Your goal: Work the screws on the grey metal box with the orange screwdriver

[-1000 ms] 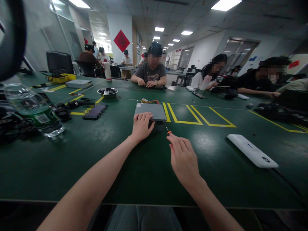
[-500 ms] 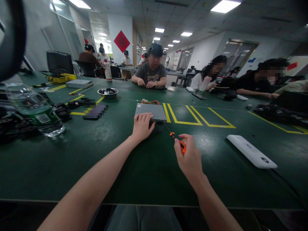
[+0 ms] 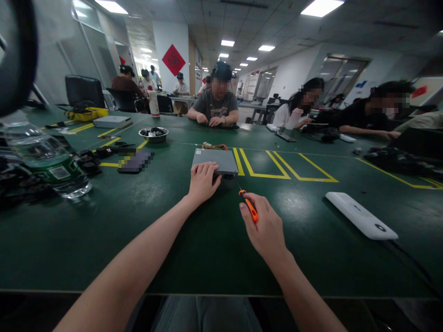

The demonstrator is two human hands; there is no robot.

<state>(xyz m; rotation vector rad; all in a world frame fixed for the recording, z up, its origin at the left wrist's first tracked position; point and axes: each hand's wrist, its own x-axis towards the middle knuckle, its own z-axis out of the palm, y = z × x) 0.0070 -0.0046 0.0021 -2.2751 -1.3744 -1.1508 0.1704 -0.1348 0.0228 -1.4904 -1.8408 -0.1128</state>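
Note:
A grey metal computer power supply (image 3: 216, 159) lies flat on the green table, its bundle of coloured wires at the far side. My left hand (image 3: 203, 180) grips its near left edge, fingers on the top cover and thumb against the front face beside the socket. In my right hand (image 3: 265, 219) is an orange and black screwdriver (image 3: 248, 205), held between thumb and fingers. Its thin shaft points away from me to the front right corner of the power supply. Whether the tip sits in a screw is too small to tell.
A water bottle (image 3: 51, 161) stands at the left near dark cables. Further off are a phone (image 3: 135, 162), a metal bowl (image 3: 153, 134) of small parts and a grey box (image 3: 112, 121). A white device (image 3: 360, 216) with a cord lies right. Across the table sits a person (image 3: 218, 101).
My right hand has shifted left and turned the screwdriver to a steeper angle, its tip still by the front right corner. My left hand stays on the power supply.

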